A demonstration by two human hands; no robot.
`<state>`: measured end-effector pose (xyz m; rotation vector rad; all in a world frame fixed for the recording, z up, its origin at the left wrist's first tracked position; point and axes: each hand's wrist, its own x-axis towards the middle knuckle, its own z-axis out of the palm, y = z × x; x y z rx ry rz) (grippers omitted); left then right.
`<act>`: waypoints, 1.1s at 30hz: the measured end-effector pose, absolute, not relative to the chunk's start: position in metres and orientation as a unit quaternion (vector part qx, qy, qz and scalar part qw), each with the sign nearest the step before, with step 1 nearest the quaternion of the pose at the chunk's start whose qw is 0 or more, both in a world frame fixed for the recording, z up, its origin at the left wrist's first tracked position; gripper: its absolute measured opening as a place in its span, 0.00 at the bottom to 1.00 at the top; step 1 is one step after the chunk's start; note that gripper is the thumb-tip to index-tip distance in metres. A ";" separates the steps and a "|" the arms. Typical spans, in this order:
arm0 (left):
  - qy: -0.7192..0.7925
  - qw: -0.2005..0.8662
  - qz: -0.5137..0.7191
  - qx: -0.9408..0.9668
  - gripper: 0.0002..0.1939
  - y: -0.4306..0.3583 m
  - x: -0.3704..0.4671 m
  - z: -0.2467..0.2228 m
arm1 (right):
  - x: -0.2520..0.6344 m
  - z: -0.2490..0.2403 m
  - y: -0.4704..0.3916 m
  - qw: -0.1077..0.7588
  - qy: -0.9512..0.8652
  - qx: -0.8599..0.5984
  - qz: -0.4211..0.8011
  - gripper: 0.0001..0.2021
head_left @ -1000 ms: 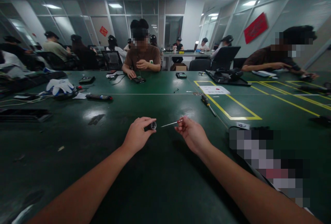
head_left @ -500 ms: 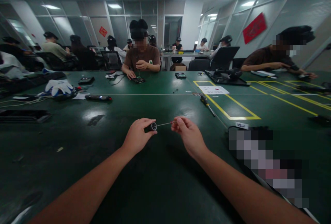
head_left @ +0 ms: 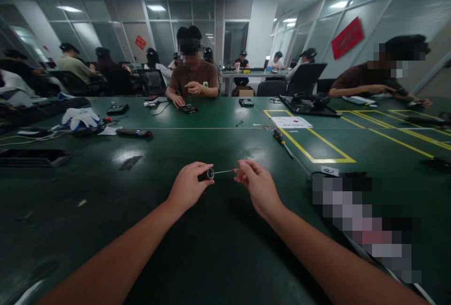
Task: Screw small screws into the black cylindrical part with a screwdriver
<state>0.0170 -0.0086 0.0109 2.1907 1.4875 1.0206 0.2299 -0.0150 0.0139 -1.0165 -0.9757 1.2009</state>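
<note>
In the head view, my left hand [head_left: 187, 186] is closed on a short black cylinder [head_left: 209, 174] with a pale ring on its end face. That face is turned toward my right hand [head_left: 260, 185], whose thumb and fingers pinch a thin screwdriver [head_left: 224, 171] with a red collar. Its slim metal shaft lies almost level and points left at the ringed end. Whether the tip touches or enters the cylinder, I cannot tell. My fingers hide most of the screwdriver's handle. Both hands are held over the green tabletop [head_left: 211, 248].
A yellow-and-black screwdriver [head_left: 282, 141] lies beyond my right hand, near a white paper [head_left: 291, 122] and yellow tape lines. At left are a black pen-shaped tool [head_left: 134, 133], white gloves [head_left: 80, 119] and a black tray [head_left: 33, 157]. A co-worker [head_left: 193, 77] sits opposite.
My right fingers have shifted slightly on the screwdriver, and its red collar shows more plainly. The black cylinder has turned or dropped very slightly; my left hand keeps hold of it.
</note>
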 end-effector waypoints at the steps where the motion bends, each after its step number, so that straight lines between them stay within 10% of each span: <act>1: 0.519 0.150 0.358 0.762 0.23 -0.009 0.018 0.011 | 0.229 0.012 -0.014 0.607 -0.407 -0.437 0.524 0.12; 11: 0.507 0.095 0.384 0.766 0.21 -0.006 0.017 0.012 | 0.233 0.004 -0.003 0.564 -0.268 -0.396 0.674 0.13; 33: 0.528 0.118 0.373 0.754 0.22 -0.005 0.014 0.009 | 0.228 0.014 -0.014 0.587 -0.478 -0.384 0.529 0.14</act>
